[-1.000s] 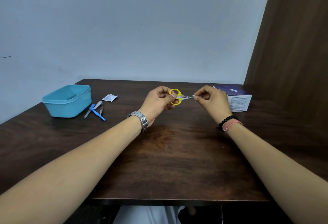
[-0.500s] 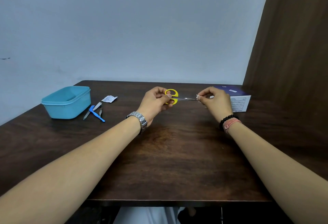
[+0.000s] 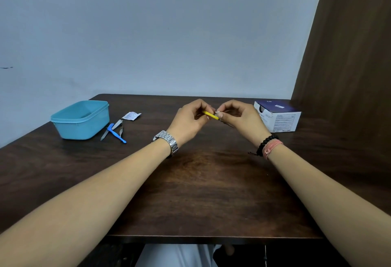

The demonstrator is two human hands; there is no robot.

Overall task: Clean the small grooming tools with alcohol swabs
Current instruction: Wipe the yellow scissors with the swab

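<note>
Left hand (image 3: 188,121) pinches one yellow scissors (image 3: 209,115); right hand (image 3: 243,118) pinches one white swab (image 3: 218,112) against it. Three tools (image 3: 114,131) lie beside one blue tub (image 3: 81,119).

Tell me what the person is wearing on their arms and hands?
Both forearms are bare, with no sleeves showing. The left wrist has a silver metal watch with a link band. The right wrist has a bracelet of black beads and next to it a pink cord bracelet. No rings or gloves show on the left hand or right hand.
</note>
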